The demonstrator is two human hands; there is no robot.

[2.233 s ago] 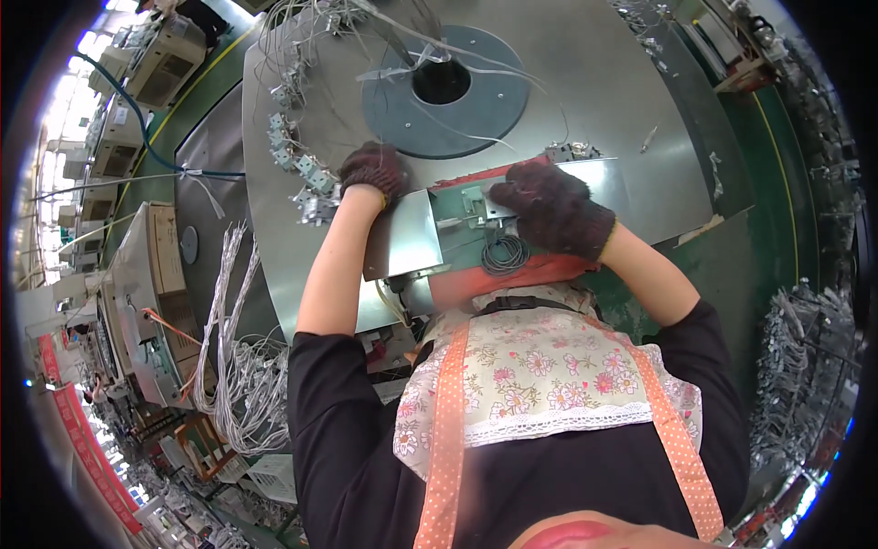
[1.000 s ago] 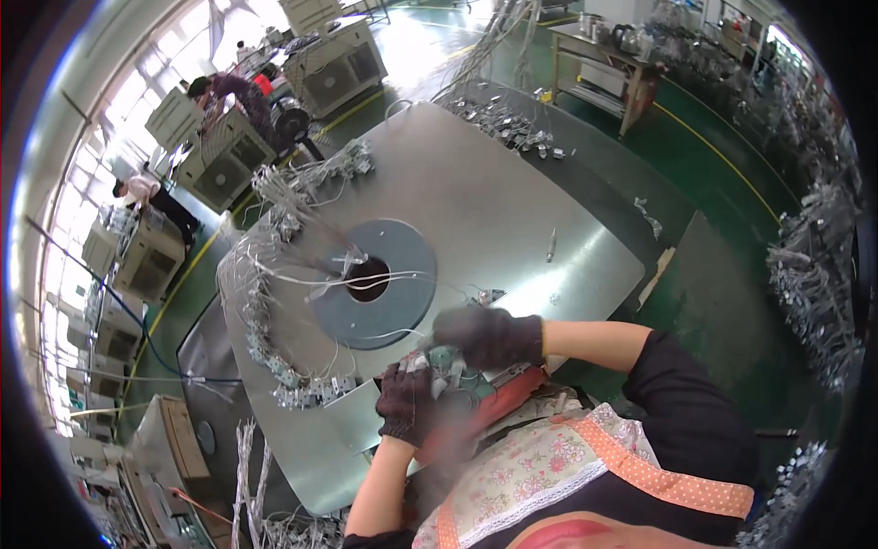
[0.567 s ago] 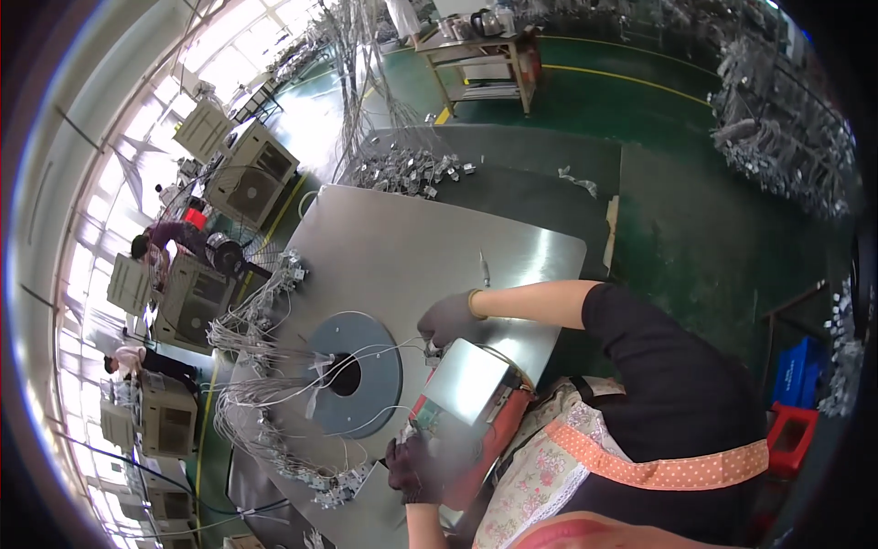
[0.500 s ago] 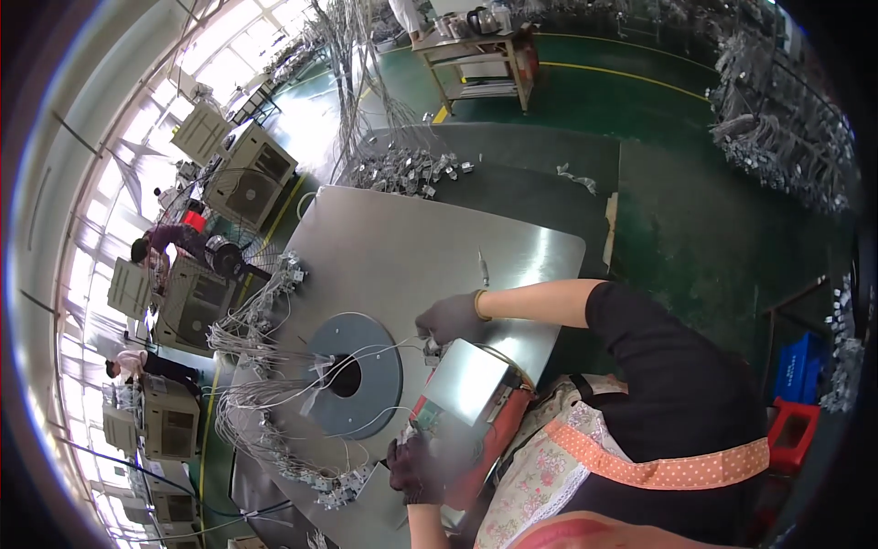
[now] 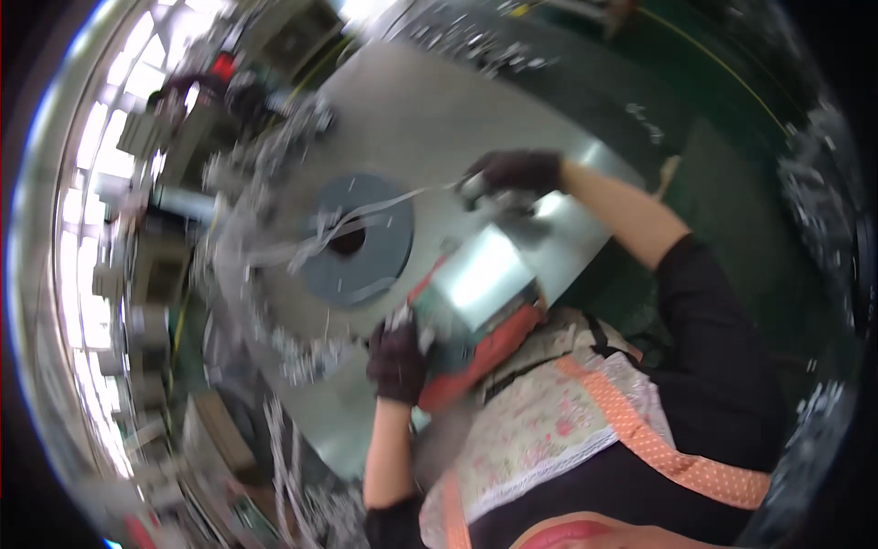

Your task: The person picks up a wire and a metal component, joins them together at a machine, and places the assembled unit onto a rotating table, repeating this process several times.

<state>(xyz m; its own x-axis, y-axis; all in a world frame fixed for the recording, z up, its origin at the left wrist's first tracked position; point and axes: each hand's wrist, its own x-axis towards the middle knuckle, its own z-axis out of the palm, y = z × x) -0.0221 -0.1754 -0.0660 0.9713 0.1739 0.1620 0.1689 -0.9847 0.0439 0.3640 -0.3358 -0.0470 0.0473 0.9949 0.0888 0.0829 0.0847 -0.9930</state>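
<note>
My left hand [image 5: 398, 361], in a dark glove, is closed around a small light-grey connector [image 5: 400, 318] beside the green side of a small machine with a shiny metal cover [image 5: 482, 274]. To the right and farther off, my right hand [image 5: 512, 178], gloved too, closes on the end of a white cable [image 5: 416, 194], above the table and apart from the machine. That cable stretches left over a grey disc [image 5: 389, 242] with a dark hole in its middle. Motion blur hides the fingertips. A red cloth-like thing [image 5: 494, 352] lies against the machine's near side.
The metal table [image 5: 402, 96] bears everything here. Bundled white cables [image 5: 233, 252] with connectors lie around its left side. More connectors [image 5: 476, 46] lie beyond the far edge, and hanging cables [image 5: 823, 192] stand at the right. Grey cabinets [image 5: 155, 274] line the left.
The whole view has swung and blurred. My right hand has moved from beside the machine to farther away, taking the cable end along. My left hand stays by the machine's green side.
</note>
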